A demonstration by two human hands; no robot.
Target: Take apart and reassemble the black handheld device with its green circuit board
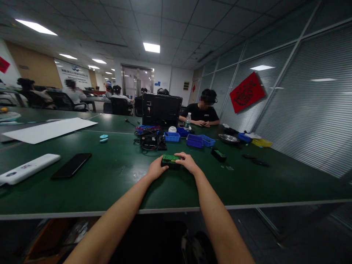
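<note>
A green circuit board (pixel 168 157) sits at the top of a small black case (pixel 173 167) on the table before me. My left hand (pixel 156 169) is closed around the case's left end, thumb along the near side. With bent fingers, my right hand (pixel 187 163) grips the board at its right edge, beside a small yellow part. Whether the board is fixed inside the case I cannot tell. To the right lies a second black case (pixel 219 155) with a green board in it.
Behind the case are a power adapter with cables (pixel 148 140), blue bins (pixel 195 141) and a monitor (pixel 161 110). A phone (pixel 72 165) and white power strip (pixel 30 168) lie left. A metal dish (pixel 228 138) stands right. Across the table sits a person (pixel 202 112).
</note>
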